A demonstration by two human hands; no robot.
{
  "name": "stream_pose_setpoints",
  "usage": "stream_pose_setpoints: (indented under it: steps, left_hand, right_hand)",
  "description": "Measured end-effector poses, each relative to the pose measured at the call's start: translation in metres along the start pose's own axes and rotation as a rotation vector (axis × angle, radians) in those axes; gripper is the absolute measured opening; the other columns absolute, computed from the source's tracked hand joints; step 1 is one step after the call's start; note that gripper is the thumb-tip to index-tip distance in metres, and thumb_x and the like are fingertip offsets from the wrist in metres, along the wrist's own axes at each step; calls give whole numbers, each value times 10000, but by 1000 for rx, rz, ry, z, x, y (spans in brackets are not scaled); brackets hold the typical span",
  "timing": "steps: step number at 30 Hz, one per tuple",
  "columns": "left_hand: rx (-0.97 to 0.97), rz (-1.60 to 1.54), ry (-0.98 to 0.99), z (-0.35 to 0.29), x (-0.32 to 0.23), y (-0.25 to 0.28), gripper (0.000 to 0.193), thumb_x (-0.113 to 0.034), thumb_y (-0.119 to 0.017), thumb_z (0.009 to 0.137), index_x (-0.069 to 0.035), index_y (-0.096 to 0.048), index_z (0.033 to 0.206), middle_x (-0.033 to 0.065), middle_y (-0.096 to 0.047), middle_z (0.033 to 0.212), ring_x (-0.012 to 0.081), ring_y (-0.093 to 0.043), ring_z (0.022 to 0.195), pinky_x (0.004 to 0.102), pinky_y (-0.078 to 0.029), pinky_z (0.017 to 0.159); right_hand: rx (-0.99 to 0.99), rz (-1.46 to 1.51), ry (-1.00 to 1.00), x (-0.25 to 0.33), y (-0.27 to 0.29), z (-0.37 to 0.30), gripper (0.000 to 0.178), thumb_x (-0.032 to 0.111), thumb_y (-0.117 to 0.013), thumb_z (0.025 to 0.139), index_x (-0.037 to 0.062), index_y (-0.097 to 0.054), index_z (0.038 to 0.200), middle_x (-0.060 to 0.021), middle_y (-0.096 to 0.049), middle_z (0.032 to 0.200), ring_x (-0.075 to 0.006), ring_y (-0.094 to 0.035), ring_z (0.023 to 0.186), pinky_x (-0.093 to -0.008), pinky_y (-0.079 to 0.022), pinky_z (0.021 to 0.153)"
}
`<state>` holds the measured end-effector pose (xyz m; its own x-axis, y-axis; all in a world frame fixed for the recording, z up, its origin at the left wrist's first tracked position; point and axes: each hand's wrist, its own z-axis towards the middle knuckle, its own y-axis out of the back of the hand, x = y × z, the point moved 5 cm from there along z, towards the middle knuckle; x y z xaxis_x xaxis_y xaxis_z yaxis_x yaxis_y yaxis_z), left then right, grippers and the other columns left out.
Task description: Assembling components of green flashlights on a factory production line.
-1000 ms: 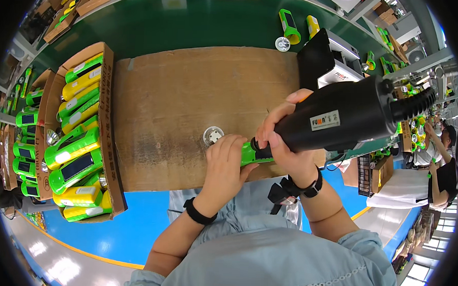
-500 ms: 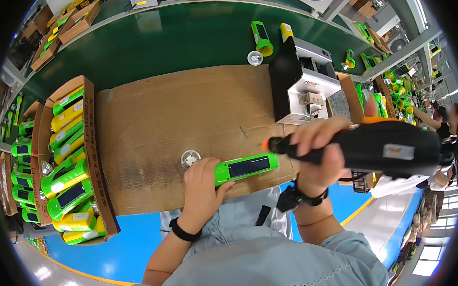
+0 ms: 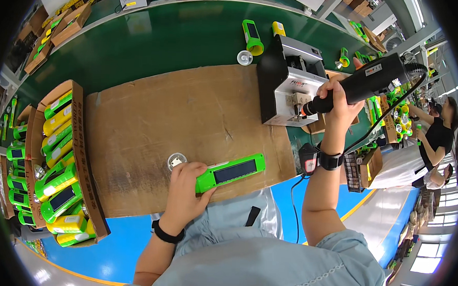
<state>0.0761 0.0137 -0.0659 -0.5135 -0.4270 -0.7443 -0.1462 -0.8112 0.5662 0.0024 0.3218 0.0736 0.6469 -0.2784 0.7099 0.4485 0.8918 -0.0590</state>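
Lying on a brown cardboard sheet (image 3: 154, 109) is a green flashlight (image 3: 235, 172) with a dark solar panel on its upper face. My left hand (image 3: 187, 187) is wrapped round its left end and hides that part. Touching or just beside those fingers is a clear round lamp head (image 3: 176, 161). My right hand (image 3: 341, 106) grips a black corded electric screwdriver (image 3: 372, 80). Its orange-ringed tip points down-left at the front outlet of a silver and black screw feeder (image 3: 306, 77); whether a screw sits on the tip is too small to tell.
An open carton (image 3: 91, 167) of green and yellow flashlights stands at the left. Beyond the cardboard, a green bench (image 3: 182, 38) holds another flashlight (image 3: 252, 37) and a loose lamp head (image 3: 244, 57). The screwdriver's cable (image 3: 389, 111) hangs at the right. A co-worker (image 3: 439, 134) is farther right.
My right hand has carried the screwdriver away from the flashlight's right end, up and outward to the screw feeder's outlet. My left hand stays on the flashlight. The whole view has shifted slightly.
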Motion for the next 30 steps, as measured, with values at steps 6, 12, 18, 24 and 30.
stream_pose_setpoints:
  steps: [6, 12, 18, 24, 30]
  left_hand:
    - [-2, -21, 29, 9, -1, -6, 445, -94, -737, 678, -34, -511, 1057, 142, -574, 1056, 346, -506, 1006, 429, -381, 888]
    - [-56, -71, 39, 12, -2, -3, 420, -100, -751, 652, -66, -570, 1029, 110, -604, 1038, 320, -530, 987, 407, -387, 885]
    - [-76, -107, 72, 10, 6, -8, 392, -93, -751, 629, -73, -592, 987, 79, -627, 998, 291, -551, 962, 393, -394, 876]
    - [-89, -86, 26, 12, 6, -6, 410, -138, -769, 632, -81, -583, 993, 69, -611, 969, 273, -545, 950, 384, -386, 814]
    - [-90, -85, 15, 12, 5, -5, 410, -125, -765, 623, -80, -578, 986, 61, -611, 963, 265, -546, 944, 379, -383, 802]
  right_hand:
    - [138, 126, -118, -6, -1, 0, 615, 53, -572, 771, -4, -296, 1318, -93, -504, 665, -175, -496, 490, -331, -461, 501]
    - [216, 608, -304, 27, -47, -82, 673, 140, -604, 791, 81, -235, 1351, -72, -487, 690, -186, -519, 521, -358, -469, 534]
    - [430, 563, -168, 74, -89, -137, 746, 51, -646, 796, 141, -170, 1364, -114, -576, 804, -246, -603, 687, -419, -511, 697]
    - [436, 444, -186, 79, -100, -146, 749, 102, -657, 804, 153, -161, 1363, -91, -563, 779, -231, -600, 647, -399, -510, 653]
    - [380, 410, -198, 77, -99, -147, 744, 103, -648, 808, 145, -142, 1352, -87, -560, 775, -225, -600, 639, -394, -511, 656]
